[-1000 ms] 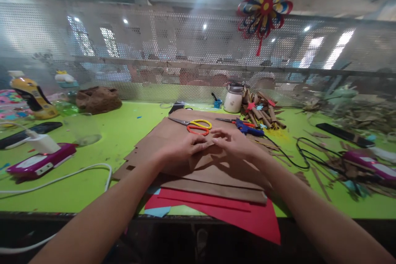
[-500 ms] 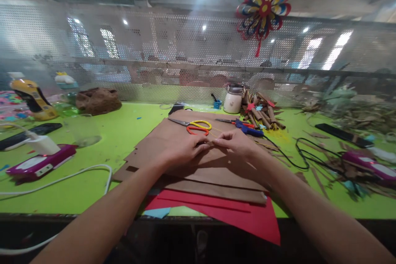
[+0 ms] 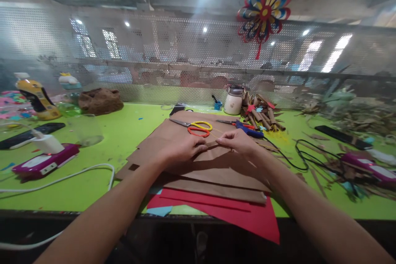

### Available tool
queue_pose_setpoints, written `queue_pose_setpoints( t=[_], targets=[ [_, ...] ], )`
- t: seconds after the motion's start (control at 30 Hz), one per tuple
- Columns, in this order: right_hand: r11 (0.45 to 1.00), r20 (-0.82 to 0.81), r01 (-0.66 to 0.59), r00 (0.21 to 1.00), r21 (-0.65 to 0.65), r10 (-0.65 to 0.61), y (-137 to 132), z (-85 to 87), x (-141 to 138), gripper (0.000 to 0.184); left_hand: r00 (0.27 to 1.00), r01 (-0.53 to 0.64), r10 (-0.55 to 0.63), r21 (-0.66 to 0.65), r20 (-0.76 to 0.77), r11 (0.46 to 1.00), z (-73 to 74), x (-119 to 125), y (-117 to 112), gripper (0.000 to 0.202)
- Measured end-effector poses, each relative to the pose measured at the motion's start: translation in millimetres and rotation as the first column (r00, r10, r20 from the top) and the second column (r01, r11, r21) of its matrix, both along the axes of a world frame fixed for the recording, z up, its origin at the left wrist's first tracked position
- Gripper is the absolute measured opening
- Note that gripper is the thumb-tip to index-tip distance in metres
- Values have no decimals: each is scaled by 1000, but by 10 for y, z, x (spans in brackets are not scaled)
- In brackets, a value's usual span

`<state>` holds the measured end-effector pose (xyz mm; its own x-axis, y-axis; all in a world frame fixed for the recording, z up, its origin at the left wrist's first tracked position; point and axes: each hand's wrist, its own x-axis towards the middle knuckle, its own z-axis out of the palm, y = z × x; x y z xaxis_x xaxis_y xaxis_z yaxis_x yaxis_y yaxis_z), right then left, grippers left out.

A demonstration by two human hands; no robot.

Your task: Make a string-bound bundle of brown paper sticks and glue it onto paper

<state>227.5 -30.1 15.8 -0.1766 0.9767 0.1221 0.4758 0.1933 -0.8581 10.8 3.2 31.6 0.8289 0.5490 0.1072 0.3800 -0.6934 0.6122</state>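
Note:
Both my hands rest on a stack of brown paper sheets (image 3: 216, 173) in the middle of the green table (image 3: 123, 132). My left hand (image 3: 182, 148) and my right hand (image 3: 236, 141) each pinch a small folded piece of brown paper (image 3: 213, 145) between their fingertips, which nearly meet. Just beyond the fingers lie scissors (image 3: 194, 127) with yellow and orange handles. Red paper (image 3: 241, 212) sticks out under the brown stack at the near edge.
A blue glue gun (image 3: 247, 128), a white jar (image 3: 232, 101) and rolled brown paper sticks (image 3: 262, 113) sit behind. Black cable (image 3: 303, 154) and scraps lie right. At left are a pink device (image 3: 43, 161) with a white cable (image 3: 62, 179), a clear cup (image 3: 85, 130) and a phone (image 3: 31, 134). A mesh wall bears a paper flower (image 3: 264, 10).
My fingertips have drawn closer together into a pinch on the small brown piece. The view has shifted slightly; nothing else has moved.

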Motion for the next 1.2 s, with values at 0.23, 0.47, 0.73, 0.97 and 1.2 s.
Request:
queue_pose_setpoints(
  t=[0.23,0.47,0.73,0.97,1.2],
  targets=[
    [982,-89,-184,980,-48,179,-27,31,32,37,998,-40,43,60,-44,997,0,29,-3,31],
    [989,-116,-147,983,-25,143,24,12,117,37,999,-45,45,-30,-13,999,77,-34,-10,32],
    [991,-641,-134,760,9,109,75,64,192,36,960,-53,163,-420,230,906,27,-67,73,28],
    [835,-381,-535,752,125,539,-142,124,66,49,960,224,-34,-691,278,687,38,-57,-68,23],
    [878,-322,-462,818,128,477,-219,161,-28,18,948,319,-153,-815,279,484,-106,-33,-100,34]
  ],
)
